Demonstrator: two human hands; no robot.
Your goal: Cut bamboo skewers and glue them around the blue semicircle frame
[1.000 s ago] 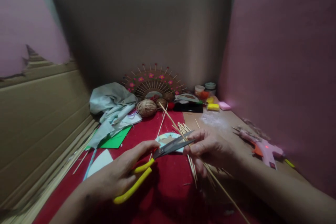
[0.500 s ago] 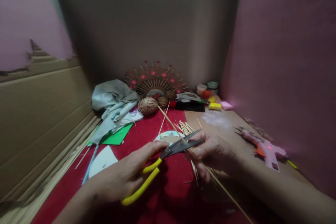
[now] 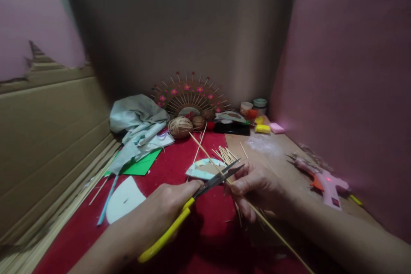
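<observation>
My left hand (image 3: 170, 207) is closed around the yellow handles of a pair of scissors (image 3: 210, 184). The dark blades are nearly closed across a long thin bamboo stick (image 3: 272, 229), close to the fingers of my right hand (image 3: 253, 184). My right hand pinches that stick, which slants from the middle of the table down to the lower right. Under the blades and my right hand lies a bundle of thin sticks (image 3: 226, 154), partly hidden. A small half-round piece with a pale blue-white rim (image 3: 195, 171) lies just behind the scissors.
A pink glue gun (image 3: 330, 184) with its red light on rests at right. Twine balls (image 3: 180, 127) and a flower-decorated stick fan (image 3: 188, 90) stand at back. Grey cloth (image 3: 138, 113), green sheet (image 3: 144, 163) and white cut piece (image 3: 125, 201) lie left. Cardboard (image 3: 54, 137) borders the left.
The scissor blades and handles have closed together on the stick, with my left hand squeezing. My right hand has stayed nearly in place, still holding the stick.
</observation>
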